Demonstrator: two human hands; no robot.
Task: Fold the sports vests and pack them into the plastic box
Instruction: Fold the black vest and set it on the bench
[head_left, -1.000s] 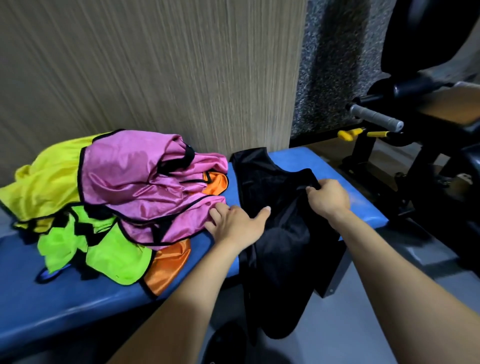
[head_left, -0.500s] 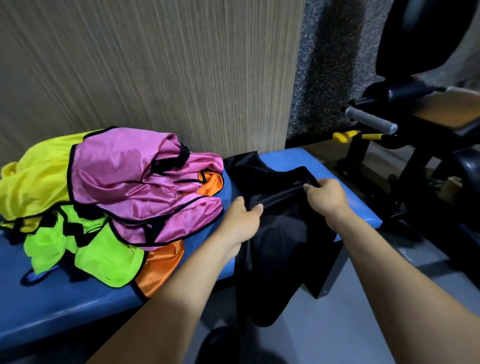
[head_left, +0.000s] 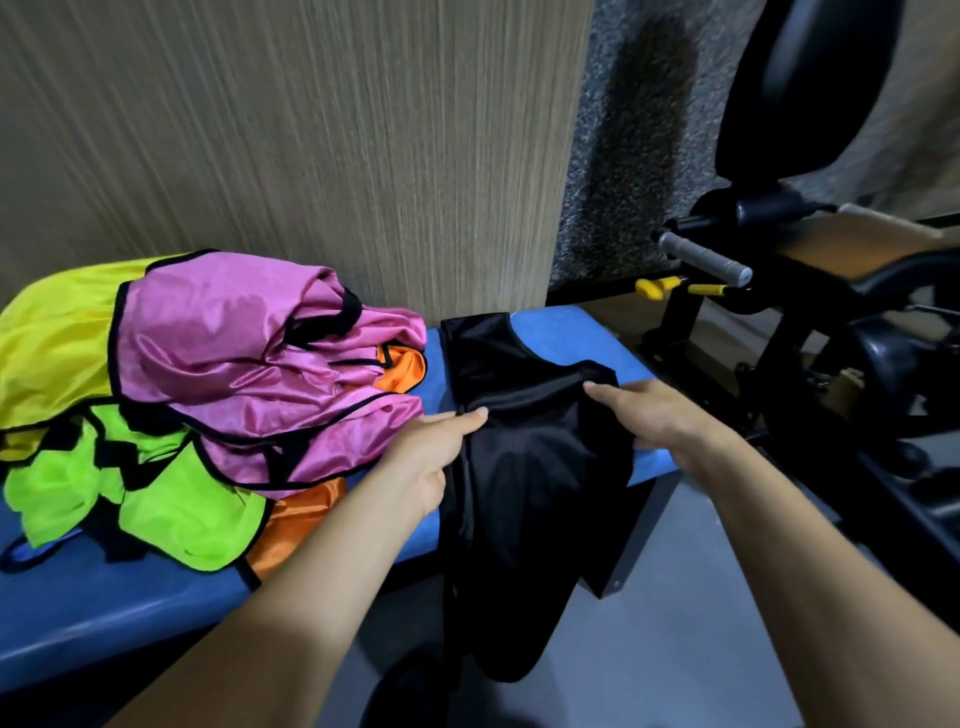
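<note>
Pressing down on a black vest (head_left: 524, 415) with both hands, the person has it spread across the right end of the blue padded surface (head_left: 566, 338), its lower half spilling over the front edge toward six o'clock. The left hand (head_left: 431, 452) lies on the vest's left edge with fingers straight, pointing toward two o'clock; the right hand (head_left: 654, 415) rests flat near the vest's right shoulder, fingers extended toward nine o'clock, neither pinching anything that I can see. A raised ridge of cloth runs between the two sets of fingertips. The vest looks thin, limp and slightly glossy, so I'd judge it very light and slippery, apt to slide off the smooth surface under its own hanging weight; the bound armhole and shoulder edges look like the firmest places to take hold. At nine o'clock from the hands sits a loose pile of vests (head_left: 208, 395), shiny pink on top, with yellow, lime green and orange beneath, all trimmed in black binding and crumpled rather than folded. A ribbed beige wall panel stands at twelve o'clock, and dark gym equipment (head_left: 779, 312) with a grey grip at two o'clock. No plastic box is in view.
</note>
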